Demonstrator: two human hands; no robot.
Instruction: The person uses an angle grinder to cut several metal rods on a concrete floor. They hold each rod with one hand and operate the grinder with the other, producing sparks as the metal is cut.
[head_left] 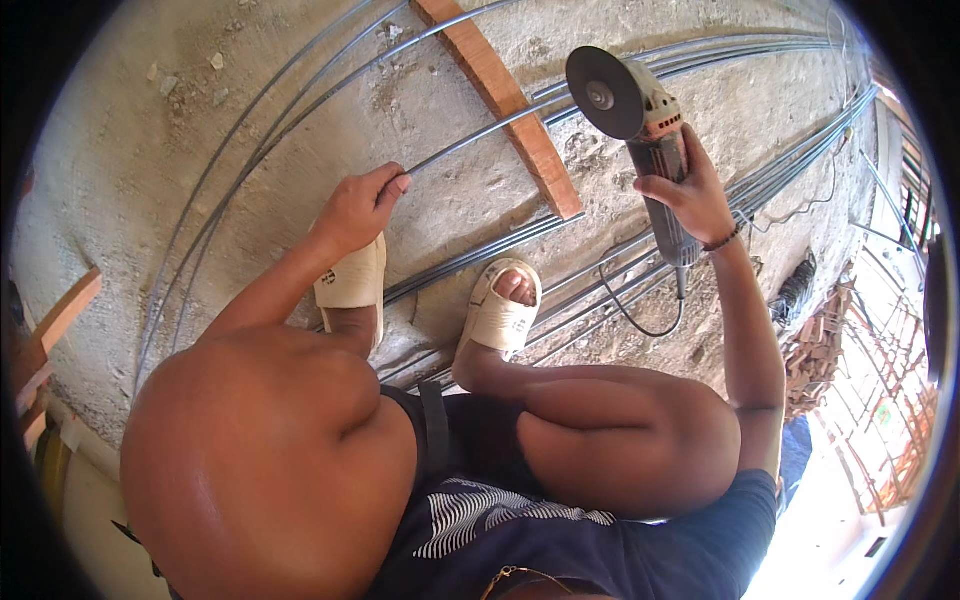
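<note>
My left hand (362, 208) is closed round the near end of a thin metal rod (462, 139). From there the rod slants up to the right, across a wooden plank (510, 105). In my right hand (690, 195) is an angle grinder (662, 165), gripped by its dark body. Its dark round disc (606, 92) points up and away from me, over the rods just right of the plank. Whether the disc touches a rod or spins, I cannot tell. A black cord (640, 328) loops from the grinder's lower end.
Long rods (250, 150) curve across the concrete floor (120, 200) at the left. More rods (800, 150) lie in bundles at the right and beneath my sandalled feet (500, 310). A dark coil (796, 288) and broken reddish pieces (822, 350) lie at the right. Wood pieces (65, 310) stand far left.
</note>
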